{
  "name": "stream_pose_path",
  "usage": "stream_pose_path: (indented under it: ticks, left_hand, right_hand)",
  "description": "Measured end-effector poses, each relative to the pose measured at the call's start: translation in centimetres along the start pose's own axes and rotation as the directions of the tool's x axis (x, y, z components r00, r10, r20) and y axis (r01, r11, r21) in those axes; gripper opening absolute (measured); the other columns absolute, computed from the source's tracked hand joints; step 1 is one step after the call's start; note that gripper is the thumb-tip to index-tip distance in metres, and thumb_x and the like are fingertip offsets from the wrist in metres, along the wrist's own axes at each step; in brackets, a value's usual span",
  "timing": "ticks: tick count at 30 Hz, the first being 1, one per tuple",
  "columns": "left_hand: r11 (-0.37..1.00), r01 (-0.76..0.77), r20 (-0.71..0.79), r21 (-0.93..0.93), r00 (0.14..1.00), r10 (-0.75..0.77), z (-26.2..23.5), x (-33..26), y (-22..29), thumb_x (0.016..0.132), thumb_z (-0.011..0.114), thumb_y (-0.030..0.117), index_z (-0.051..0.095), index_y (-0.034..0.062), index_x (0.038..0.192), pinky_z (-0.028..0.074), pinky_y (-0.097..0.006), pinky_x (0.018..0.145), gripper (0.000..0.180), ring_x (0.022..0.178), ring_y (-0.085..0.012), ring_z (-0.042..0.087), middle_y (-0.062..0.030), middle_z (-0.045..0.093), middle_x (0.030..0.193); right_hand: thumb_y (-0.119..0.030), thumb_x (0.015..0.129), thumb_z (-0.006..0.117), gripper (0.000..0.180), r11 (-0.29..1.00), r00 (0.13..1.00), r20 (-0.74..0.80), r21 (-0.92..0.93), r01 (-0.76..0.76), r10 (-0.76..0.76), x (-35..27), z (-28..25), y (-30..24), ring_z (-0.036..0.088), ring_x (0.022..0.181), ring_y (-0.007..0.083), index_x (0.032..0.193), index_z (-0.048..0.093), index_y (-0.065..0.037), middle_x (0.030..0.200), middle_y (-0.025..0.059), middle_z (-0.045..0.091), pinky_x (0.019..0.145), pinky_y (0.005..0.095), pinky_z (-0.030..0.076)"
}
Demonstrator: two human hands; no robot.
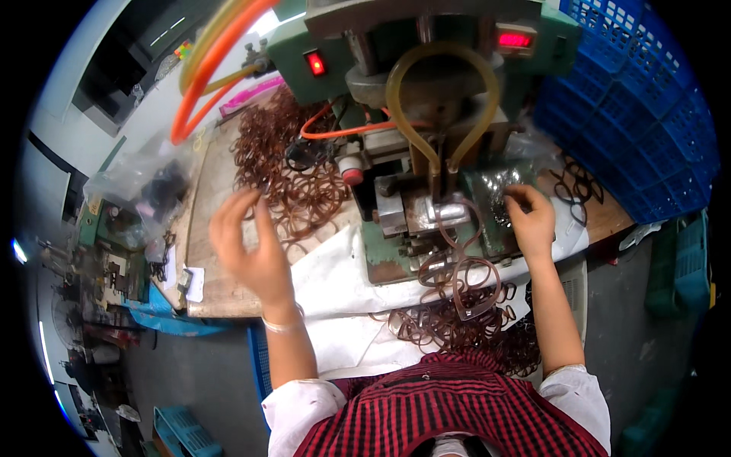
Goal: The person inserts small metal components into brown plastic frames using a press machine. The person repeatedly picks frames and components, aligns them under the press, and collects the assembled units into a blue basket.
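Note:
A brown eyeglass frame (494,287) hangs from the metal clamp (449,213) of a green bench machine, its upper rim at the clamp and its lower rim hanging toward me. My left hand (255,247) is raised to the left of the machine, fingers curved and thumb apart, with nothing in it; it is slightly blurred. The nearest things to it are the many brown eyeglass frames (304,202) heaped on the table. My right hand (533,221) is over a green tray (495,242) of small shiny metal pieces (499,190). Its thumb and fingertips are pinched together; what they hold is too small to see.
More eyeglass frames (419,324) are piled on white paper at my lap. Blue plastic crates (624,99) stand at the right, beside dark frames (576,186). Orange hose (183,114) and a yellowish tube loop (394,84) hang around the machine. A red button (352,170) sits on its left.

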State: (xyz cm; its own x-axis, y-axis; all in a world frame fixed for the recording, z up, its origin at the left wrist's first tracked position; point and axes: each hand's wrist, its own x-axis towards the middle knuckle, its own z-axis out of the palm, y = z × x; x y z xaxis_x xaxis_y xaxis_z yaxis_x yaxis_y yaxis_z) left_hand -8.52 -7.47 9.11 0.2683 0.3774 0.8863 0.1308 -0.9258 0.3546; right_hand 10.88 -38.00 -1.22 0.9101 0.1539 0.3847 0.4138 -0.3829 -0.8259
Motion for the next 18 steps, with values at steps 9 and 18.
stream_pose_path:
  ticks: [9, 18]
  left_hand:
    - [0.696, -0.114, 0.480, 0.709, 0.801, -0.358, 8.8, -5.8, -12.7, 0.073, 0.068, 0.016, 0.071, -0.0030, 0.080, 0.051, -0.044, 0.079, 0.020, 0.091, -0.0340, 0.061, -0.0173, 0.064, 0.096]
    - [0.852, 0.188, 0.712, 0.489, 0.478, -0.514, 9.5, -0.6, -15.8, 0.075, 0.069, 0.018, 0.067, -0.0089, 0.094, 0.051, -0.043, 0.082, 0.033, 0.092, -0.0389, 0.066, -0.0286, 0.067, 0.093]
  right_hand:
    - [-0.004, 0.079, 0.068, 0.014, 0.998, 0.997, -0.071, -0.063, 0.031, -0.035, -1.2, -0.2, 0.7, 0.064, 0.082, 0.0239, 0.092, 0.070, -0.002, 0.088, 0.0115, 0.068, 0.075, 0.0301, 0.049]
    - [-0.003, 0.079, 0.070, 0.014, 0.990, 0.994, 0.107, 0.136, -0.040, 0.025, -3.1, -4.2, -4.4, 0.064, 0.084, 0.0149, 0.092, 0.071, -0.001, 0.089, 0.0063, 0.069, 0.078, 0.0287, 0.049]
